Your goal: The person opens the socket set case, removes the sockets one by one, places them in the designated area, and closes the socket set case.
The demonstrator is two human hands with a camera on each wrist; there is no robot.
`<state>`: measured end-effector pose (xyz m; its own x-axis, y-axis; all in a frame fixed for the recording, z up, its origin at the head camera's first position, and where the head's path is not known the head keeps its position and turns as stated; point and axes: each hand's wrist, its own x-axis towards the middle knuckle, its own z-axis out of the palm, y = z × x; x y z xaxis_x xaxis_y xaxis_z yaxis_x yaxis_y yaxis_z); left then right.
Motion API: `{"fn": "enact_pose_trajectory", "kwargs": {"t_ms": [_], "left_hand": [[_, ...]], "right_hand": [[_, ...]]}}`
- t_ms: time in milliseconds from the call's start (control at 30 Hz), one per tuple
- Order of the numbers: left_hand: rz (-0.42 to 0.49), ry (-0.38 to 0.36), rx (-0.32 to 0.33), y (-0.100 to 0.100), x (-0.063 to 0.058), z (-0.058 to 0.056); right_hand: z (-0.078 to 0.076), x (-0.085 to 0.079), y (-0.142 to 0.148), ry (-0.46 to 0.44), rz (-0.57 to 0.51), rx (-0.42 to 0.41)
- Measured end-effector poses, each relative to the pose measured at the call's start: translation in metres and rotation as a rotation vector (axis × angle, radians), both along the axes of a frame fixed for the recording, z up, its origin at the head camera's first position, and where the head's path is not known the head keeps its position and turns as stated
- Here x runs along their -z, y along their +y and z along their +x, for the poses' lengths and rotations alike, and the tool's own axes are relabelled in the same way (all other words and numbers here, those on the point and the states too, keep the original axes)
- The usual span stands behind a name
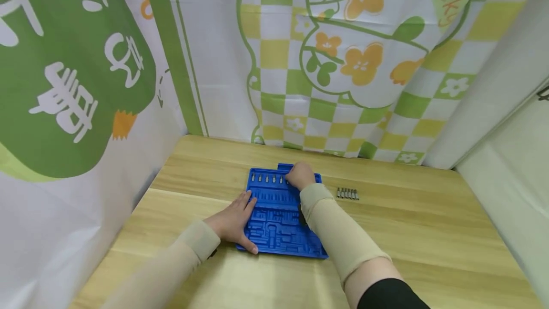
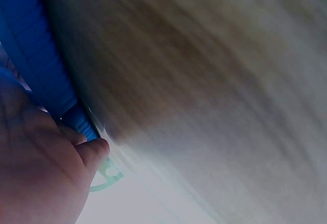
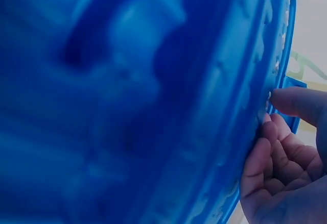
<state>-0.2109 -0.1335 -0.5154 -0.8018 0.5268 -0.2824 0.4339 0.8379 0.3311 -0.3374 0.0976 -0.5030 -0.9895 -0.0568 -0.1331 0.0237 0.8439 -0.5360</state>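
Note:
A blue plastic tool-bit case lies opened flat on the table, its moulded slots facing up. Several short metal bits stand in a row along its far side. My left hand rests on the case's left edge, fingers and thumb spread; in the left wrist view, its fingers lie against the blue side wall. At the far right of the bit row, my right hand has its fingers curled in. The right wrist view shows its thumb and fingers pinching at a small bright bit, mostly hidden by the fingertips.
On the wooden table, right of the case, several loose bits lie side by side in a neat row. A blue latch tab sticks out from the case's far edge. Printed curtains hang behind and to the left.

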Motion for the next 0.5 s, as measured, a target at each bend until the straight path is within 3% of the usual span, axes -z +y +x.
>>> {"fn": "enact_pose_trajectory", "kwargs": {"t_ms": [267, 500], "left_hand": [[-0.014, 0.013, -0.001, 0.0009, 0.005, 0.0026], [0.009, 0.007, 0.005, -0.0016, 0.0017, 0.003]], "right_hand": [[0.0017, 0.0068, -0.0022, -0.009, 0.045, 0.057], [0.0037, 0.0067, -0.0061, -0.034, -0.113, 0.14]]}}
